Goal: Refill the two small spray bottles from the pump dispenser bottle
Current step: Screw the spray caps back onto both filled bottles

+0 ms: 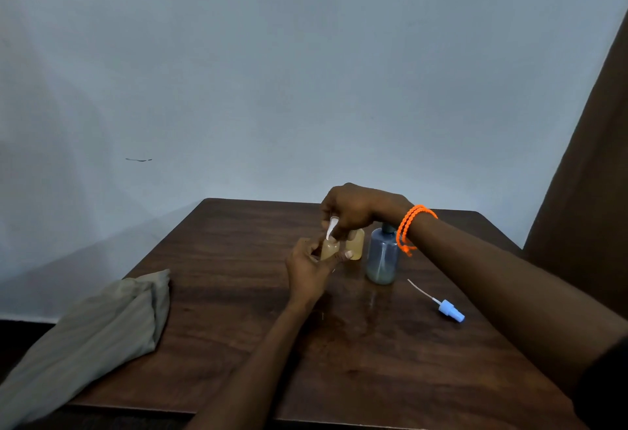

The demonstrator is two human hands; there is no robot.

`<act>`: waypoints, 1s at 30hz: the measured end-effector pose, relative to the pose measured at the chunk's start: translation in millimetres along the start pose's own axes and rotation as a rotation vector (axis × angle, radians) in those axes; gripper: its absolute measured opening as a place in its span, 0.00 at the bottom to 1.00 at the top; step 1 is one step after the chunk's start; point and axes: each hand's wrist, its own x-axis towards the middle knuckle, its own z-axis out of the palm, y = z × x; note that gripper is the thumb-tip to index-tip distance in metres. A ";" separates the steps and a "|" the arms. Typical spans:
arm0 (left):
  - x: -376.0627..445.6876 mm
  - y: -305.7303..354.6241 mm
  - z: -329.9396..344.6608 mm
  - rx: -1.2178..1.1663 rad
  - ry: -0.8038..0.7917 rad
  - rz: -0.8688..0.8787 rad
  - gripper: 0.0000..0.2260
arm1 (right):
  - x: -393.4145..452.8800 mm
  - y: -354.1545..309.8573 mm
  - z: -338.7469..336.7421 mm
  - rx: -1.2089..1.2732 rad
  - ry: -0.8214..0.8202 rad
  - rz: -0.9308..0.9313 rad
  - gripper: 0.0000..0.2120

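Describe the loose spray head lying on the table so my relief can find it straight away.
Start at the dark wooden table and find the tall grey-blue pump bottle near its middle. Nearer the person and to its right, under the right forearm, lies the spray head. It alone lies flat: pale blue, with a thin white tube trailing toward the bottle, while both small amber bottles stand upright.

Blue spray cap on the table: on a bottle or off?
Off. The blue spray cap lies on its side on the table, dip tube bare, apart from the grey bottle and both small bottles.
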 end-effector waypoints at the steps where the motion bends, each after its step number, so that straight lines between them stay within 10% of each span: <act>1: 0.2 -0.1 0.1 0.000 0.007 0.008 0.16 | 0.8 -2.2 1.5 -0.020 0.020 0.006 0.12; 30: 12.4 -2.1 -7.4 -0.002 0.067 -0.115 0.19 | -88.0 100.2 31.5 0.682 0.651 0.295 0.27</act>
